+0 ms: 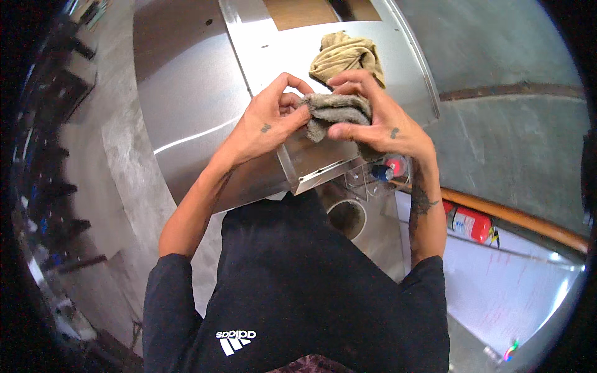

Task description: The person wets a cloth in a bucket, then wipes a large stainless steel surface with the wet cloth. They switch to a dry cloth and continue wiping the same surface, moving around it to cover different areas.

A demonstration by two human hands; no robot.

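A folded grey cloth (339, 110) hangs between my two hands, above a shiny sheet-metal surface (199, 81). My left hand (273, 115) pinches its left edge between thumb and fingers. Around its right side curls my right hand (373, 115), thumb below and fingers above. Just beyond the hands, a crumpled tan cloth (348, 55) lies on the metal; my right fingers overlap its lower edge in view.
A raised metal seam (239, 43) crosses the surface. Below its near right corner stand a white bucket (347, 219) and bottles with blue and red parts (382, 172). A red fire extinguisher (471, 224) is at the right, beside an orange-brown rail (522, 217).
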